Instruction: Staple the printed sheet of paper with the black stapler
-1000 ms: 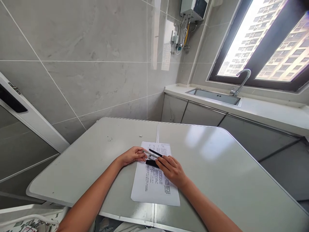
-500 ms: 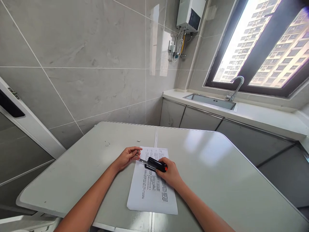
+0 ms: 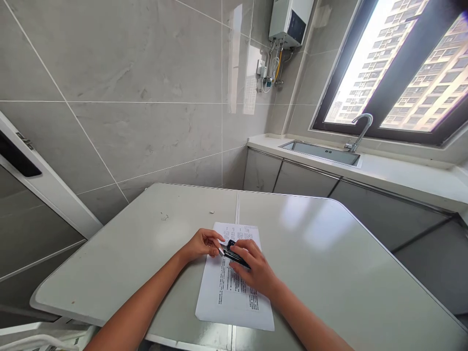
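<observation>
A printed sheet of paper [image 3: 234,312] lies on the table with a black stapler [image 3: 231,254] held over its upper half. My right hand [image 3: 257,269] grips the stapler from the right, its fingers bent over the body and hiding much of it. At the stapler's left end, my left hand [image 3: 202,244] is closed, thumb and fingers pinched round a small silvery piece [image 3: 221,251]. Whether this piece is a strip of staples or part of the stapler I cannot tell.
The pale table [image 3: 310,273] has a seam down its middle. Tiny bits like loose staples [image 3: 164,216] and a small light scrap [image 3: 211,212] lie beyond the paper. Behind stand a counter with a sink [image 3: 321,152], a tap [image 3: 360,131] and a wall heater [image 3: 290,22].
The stapler has turned in my right hand, whose fingers now lie over it. My left hand has moved right and slightly down to the stapler's end, where a silvery piece now shows.
</observation>
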Demonstrator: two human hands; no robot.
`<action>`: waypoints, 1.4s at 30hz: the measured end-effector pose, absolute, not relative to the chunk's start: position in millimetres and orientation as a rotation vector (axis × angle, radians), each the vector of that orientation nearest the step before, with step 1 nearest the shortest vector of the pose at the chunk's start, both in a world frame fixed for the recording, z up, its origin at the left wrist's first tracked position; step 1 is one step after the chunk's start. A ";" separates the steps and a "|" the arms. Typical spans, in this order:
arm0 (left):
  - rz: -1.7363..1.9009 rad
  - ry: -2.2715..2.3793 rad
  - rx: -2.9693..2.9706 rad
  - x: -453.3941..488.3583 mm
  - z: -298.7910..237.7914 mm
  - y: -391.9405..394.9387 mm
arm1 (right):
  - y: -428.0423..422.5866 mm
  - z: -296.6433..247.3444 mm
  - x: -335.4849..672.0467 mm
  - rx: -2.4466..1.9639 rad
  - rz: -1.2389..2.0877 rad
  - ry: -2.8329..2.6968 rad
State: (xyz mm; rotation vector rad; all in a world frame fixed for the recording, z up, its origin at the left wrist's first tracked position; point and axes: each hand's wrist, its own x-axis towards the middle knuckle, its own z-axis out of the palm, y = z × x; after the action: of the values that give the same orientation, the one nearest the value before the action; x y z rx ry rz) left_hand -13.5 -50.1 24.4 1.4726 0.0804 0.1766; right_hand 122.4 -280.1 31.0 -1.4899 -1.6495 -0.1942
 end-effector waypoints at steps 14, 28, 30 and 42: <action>0.118 0.020 1.491 -8.9 27.9 -72.5 | -276.2 32.2 106.1 -1.316 -0.400 -1.878; 0.661 0.356 1.865 -10.5 26.4 -41.1 | -288.2 24.2 196.0 -1.763 -0.380 -1.091; 0.705 0.484 2.111 -11.5 25.0 -34.4 | -297.6 16.9 223.5 -1.873 -0.333 -1.028; 0.719 0.829 2.387 8.5 5.0 9.3 | -296.9 -7.0 245.1 -2.165 -0.059 -1.195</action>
State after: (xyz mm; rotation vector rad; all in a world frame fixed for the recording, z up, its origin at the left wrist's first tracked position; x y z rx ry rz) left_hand 8.5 9.3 5.0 2.3868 0.8289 0.7190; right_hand 245.1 -296.9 -7.0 -2.1653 -1.1954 -0.0589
